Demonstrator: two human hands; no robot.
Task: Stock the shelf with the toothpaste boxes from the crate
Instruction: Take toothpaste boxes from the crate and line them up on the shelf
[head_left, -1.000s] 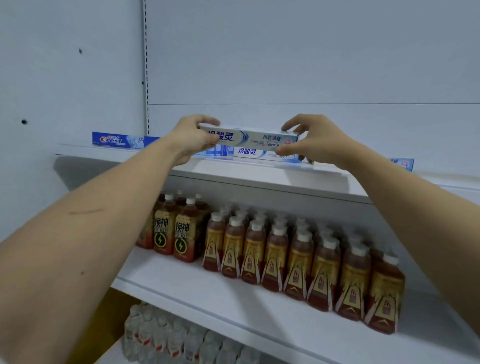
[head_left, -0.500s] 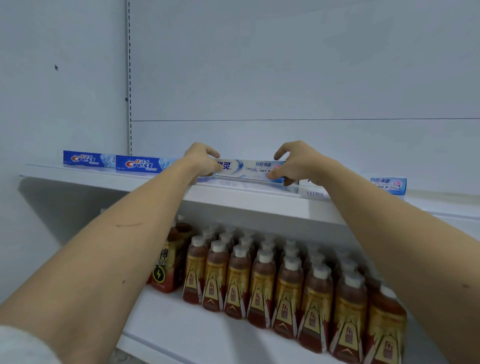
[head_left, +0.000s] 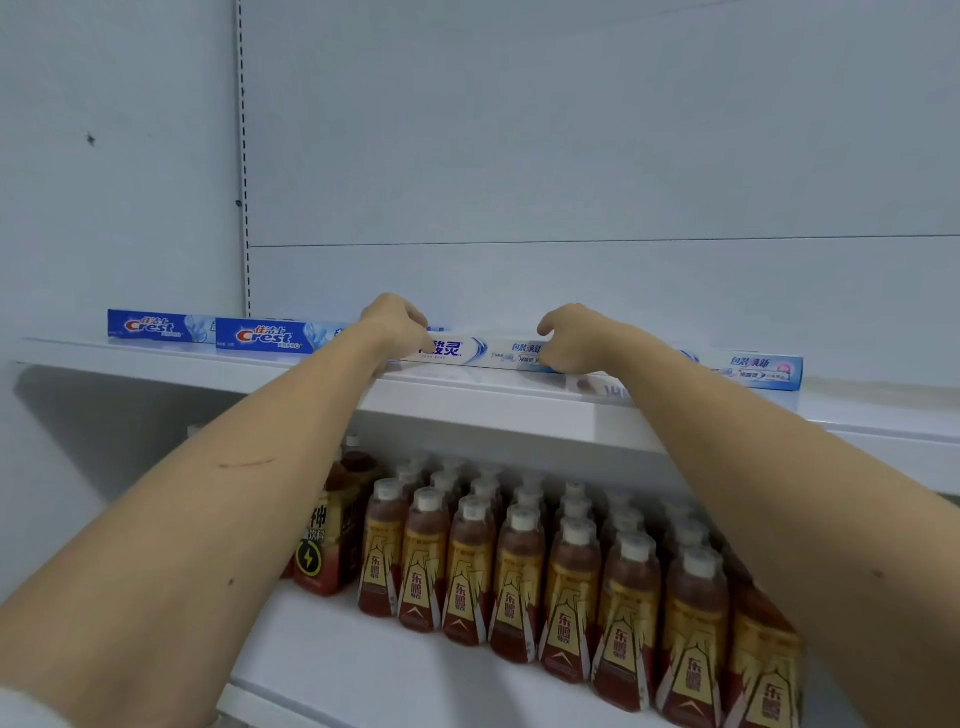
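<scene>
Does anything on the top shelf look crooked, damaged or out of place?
Nothing stands out. The two Crest boxes, the white toothpaste box under both hands, left hand and right hand, and another box lie flat in one row along the shelf.

Hands: two, the left hand (head_left: 397, 325) and the right hand (head_left: 569, 338), both at the upper shelf (head_left: 493, 400).
Blue Crest toothpaste boxes (head_left: 267, 336): two, at the left end of the upper shelf.
White toothpaste boxes (head_left: 480, 353): two visible, one between the hands, one (head_left: 761, 371) to its right.
Shelves: two in view.
Red-and-gold drink bottles (head_left: 519, 577): many, below the upper shelf; rear rows too blurred to count.
Dark lightning-label bottles (head_left: 319, 545): count unclear.
</scene>
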